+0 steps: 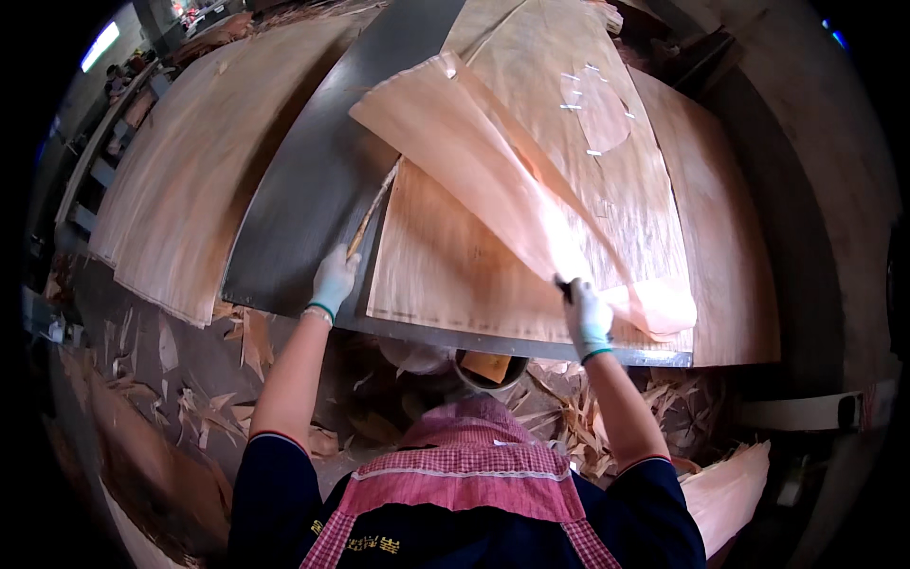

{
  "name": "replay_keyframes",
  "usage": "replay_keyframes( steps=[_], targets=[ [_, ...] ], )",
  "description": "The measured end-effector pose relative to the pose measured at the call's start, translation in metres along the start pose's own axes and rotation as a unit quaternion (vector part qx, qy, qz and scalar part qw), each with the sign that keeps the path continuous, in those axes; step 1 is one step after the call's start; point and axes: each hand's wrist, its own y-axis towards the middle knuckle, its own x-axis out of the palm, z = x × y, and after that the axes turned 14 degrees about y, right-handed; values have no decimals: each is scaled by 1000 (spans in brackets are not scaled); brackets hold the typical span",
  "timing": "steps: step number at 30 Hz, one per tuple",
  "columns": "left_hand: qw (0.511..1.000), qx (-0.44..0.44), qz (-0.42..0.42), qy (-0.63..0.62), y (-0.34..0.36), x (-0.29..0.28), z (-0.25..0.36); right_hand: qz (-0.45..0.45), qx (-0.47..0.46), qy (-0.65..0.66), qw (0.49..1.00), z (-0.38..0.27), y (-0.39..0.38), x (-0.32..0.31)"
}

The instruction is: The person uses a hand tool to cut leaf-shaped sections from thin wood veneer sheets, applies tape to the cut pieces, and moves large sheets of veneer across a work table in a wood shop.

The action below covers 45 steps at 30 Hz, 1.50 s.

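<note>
My left hand (333,280), in a white glove with a green cuff, is closed round the lower end of a thin wooden stick (376,206). The stick slants up to the left edge of a stack of wood veneer sheets (436,256). My right hand (590,318), gloved likewise, is closed on a small dark tool (564,287), its kind mostly hidden by the fingers. Beside that hand a loose, curled veneer sheet (474,161) lies folded diagonally across the stack, its lower end bunched at the right.
Under the stack is a dark grey table top (303,204). More veneer stacks lie at the left (199,161) and right (711,228). One sheet carries a taped patch (599,112). A bucket (491,368) and veneer scraps (578,417) are below the front edge.
</note>
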Motion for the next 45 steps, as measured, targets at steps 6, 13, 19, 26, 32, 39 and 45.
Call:
replay_keyframes(
  steps=[6,13,19,26,32,39,45],
  targets=[
    [979,82,176,56,21,29,43,-10,16,65,998,-62,16,43],
    [761,-209,-290,-542,48,102,181,-28,64,201,977,-120,41,78],
    [976,34,9,-217,139,189,167,-14,142,236,961,-130,39,74],
    [924,71,-10,-377,247,169,208,-106,217,133,961,-139,64,77],
    [988,-4,38,-147,310,84,159,-88,168,143,971,-181,87,64],
    [798,564,-39,209,184,90,218,-93,128,116,981,-179,84,85],
    [817,563,-96,84,172,87,287,-101,176,101,974,-161,53,86]
  ],
)
